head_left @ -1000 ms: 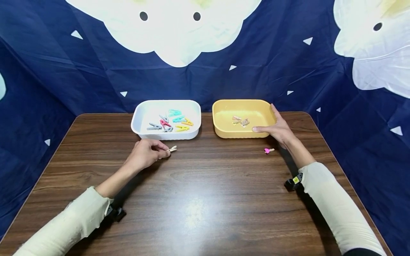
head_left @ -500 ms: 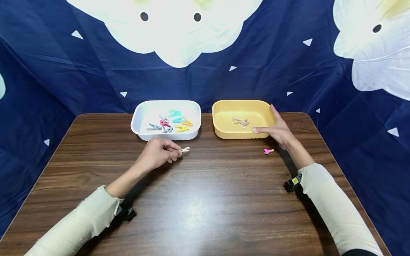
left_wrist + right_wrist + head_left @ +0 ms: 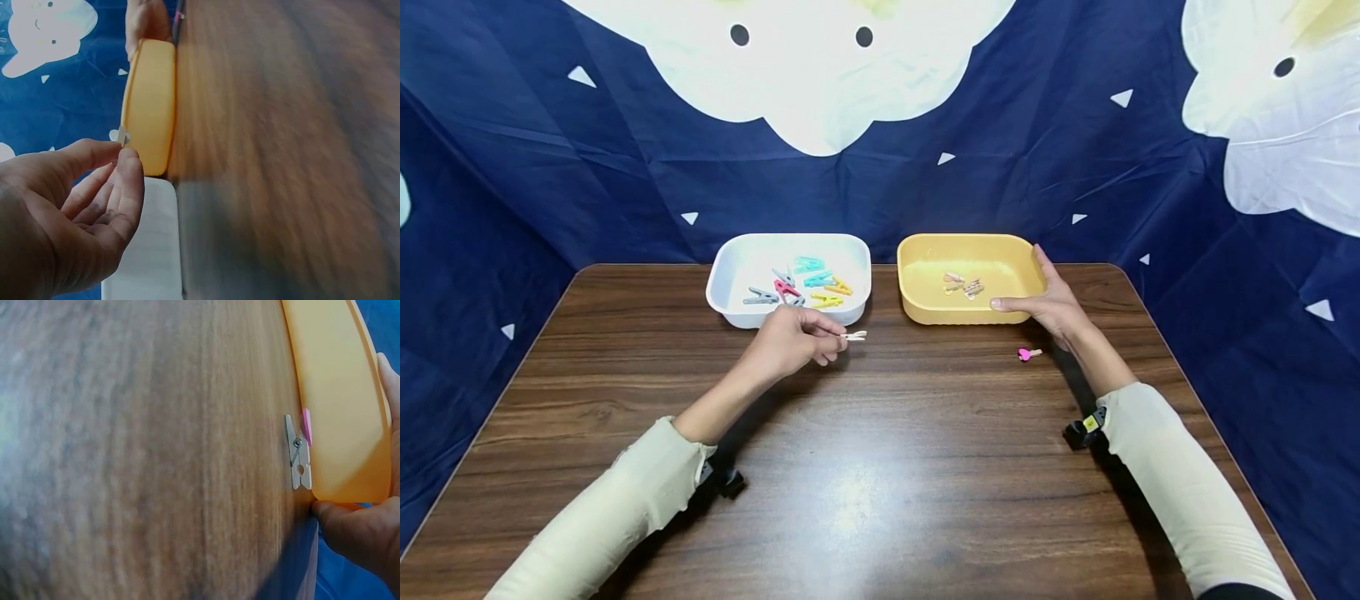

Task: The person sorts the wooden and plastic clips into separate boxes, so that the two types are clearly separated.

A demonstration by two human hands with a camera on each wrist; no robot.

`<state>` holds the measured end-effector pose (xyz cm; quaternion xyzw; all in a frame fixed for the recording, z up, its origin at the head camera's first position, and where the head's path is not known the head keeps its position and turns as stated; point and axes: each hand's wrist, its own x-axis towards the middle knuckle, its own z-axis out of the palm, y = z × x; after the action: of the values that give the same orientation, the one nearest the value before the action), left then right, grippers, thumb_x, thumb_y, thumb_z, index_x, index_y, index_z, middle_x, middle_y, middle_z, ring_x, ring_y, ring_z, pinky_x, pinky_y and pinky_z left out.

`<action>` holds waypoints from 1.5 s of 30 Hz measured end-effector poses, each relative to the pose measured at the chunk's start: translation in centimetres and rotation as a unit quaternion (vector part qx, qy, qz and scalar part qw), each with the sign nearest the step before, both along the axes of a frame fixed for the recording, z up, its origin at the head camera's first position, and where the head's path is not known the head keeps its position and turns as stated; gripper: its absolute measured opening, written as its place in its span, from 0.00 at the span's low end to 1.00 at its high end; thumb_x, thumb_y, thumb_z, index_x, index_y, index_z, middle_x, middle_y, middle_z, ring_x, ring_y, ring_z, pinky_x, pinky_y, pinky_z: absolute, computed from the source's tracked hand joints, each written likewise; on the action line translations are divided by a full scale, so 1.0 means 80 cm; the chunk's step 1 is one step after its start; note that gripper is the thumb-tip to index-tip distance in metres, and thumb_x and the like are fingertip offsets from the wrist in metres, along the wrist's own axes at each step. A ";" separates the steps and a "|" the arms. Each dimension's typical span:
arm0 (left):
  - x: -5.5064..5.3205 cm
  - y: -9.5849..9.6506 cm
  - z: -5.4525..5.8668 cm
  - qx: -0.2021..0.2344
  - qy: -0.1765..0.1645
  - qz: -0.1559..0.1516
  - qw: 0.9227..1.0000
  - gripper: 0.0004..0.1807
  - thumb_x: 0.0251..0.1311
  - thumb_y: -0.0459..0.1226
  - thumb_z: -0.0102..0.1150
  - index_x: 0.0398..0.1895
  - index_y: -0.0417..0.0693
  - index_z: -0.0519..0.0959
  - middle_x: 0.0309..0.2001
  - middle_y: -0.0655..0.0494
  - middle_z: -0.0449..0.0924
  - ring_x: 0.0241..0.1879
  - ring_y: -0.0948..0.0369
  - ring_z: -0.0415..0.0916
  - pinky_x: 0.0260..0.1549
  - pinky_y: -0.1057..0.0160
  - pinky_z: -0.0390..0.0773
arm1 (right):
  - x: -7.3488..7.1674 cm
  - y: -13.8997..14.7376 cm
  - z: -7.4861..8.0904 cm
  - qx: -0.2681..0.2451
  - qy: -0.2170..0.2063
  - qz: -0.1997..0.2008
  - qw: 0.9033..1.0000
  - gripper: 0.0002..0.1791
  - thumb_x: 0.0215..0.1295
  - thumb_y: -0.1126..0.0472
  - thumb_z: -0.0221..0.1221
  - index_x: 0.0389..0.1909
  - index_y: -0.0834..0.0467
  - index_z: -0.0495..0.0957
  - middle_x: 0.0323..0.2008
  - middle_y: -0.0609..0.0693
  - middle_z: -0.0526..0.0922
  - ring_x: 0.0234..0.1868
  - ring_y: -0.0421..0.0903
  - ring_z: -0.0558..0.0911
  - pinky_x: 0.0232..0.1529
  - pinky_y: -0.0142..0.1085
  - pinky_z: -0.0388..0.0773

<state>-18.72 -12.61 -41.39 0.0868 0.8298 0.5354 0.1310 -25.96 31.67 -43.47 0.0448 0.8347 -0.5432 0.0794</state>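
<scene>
My left hand [image 3: 793,340] pinches a small pale clothespin [image 3: 855,336] between thumb and fingertips, in the air just in front of the white bin [image 3: 718,292]. The left wrist view shows only the tip of this clothespin [image 3: 123,135] past the fingers. At the right end of the yellow bin [image 3: 917,315], my right hand [image 3: 1060,307] holds the bin, thumb on the near rim and fingers along the far side. A wooden clothespin with a pink heart [image 3: 1026,355] lies on the table in front of the yellow bin. Several small clothespins [image 3: 973,289] lie inside the yellow bin.
Inside the white bin lie several larger plastic clothespins, among them a red one [image 3: 786,292], a grey one [image 3: 761,296] and a yellow one [image 3: 827,301]. Both bins stand side by side at the back of the wooden table [image 3: 925,467], before a blue curtain [image 3: 625,183].
My left hand has carried the pale clothespin to the right and slightly away from me, along the front of the white bin. My right hand stays on the yellow bin.
</scene>
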 end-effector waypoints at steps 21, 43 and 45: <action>-0.021 0.073 0.017 0.157 -0.005 0.007 0.988 0.11 0.69 0.23 0.73 0.50 0.23 0.89 0.34 0.44 0.94 0.28 0.62 0.89 0.32 0.65 0.92 | 0.002 -0.004 -0.003 -0.021 0.000 0.001 1.000 0.81 0.62 0.59 0.84 0.94 0.37 0.25 0.95 0.46 0.33 0.94 0.52 0.50 0.94 0.48 0.51; -0.056 0.148 0.038 0.233 -0.018 0.034 0.972 0.07 0.69 0.21 0.69 0.47 0.24 0.89 0.32 0.51 0.91 0.27 0.63 0.89 0.34 0.64 0.93 | 0.000 -0.001 0.001 0.007 -0.001 -0.003 1.000 0.81 0.61 0.55 0.84 0.94 0.37 0.26 0.95 0.46 0.34 0.94 0.53 0.50 0.94 0.49 0.50; -0.059 0.153 0.039 0.231 -0.018 0.034 0.972 0.07 0.69 0.21 0.70 0.47 0.24 0.89 0.33 0.51 0.91 0.27 0.63 0.89 0.34 0.65 0.93 | 0.000 -0.001 0.002 0.007 0.001 -0.001 1.000 0.81 0.61 0.55 0.84 0.94 0.37 0.27 0.95 0.46 0.34 0.94 0.53 0.49 0.94 0.49 0.50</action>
<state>-23.40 -0.34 -38.26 0.0767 0.6838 0.7181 0.1041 -25.92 31.58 -43.32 0.0460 0.8386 -0.5372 0.0778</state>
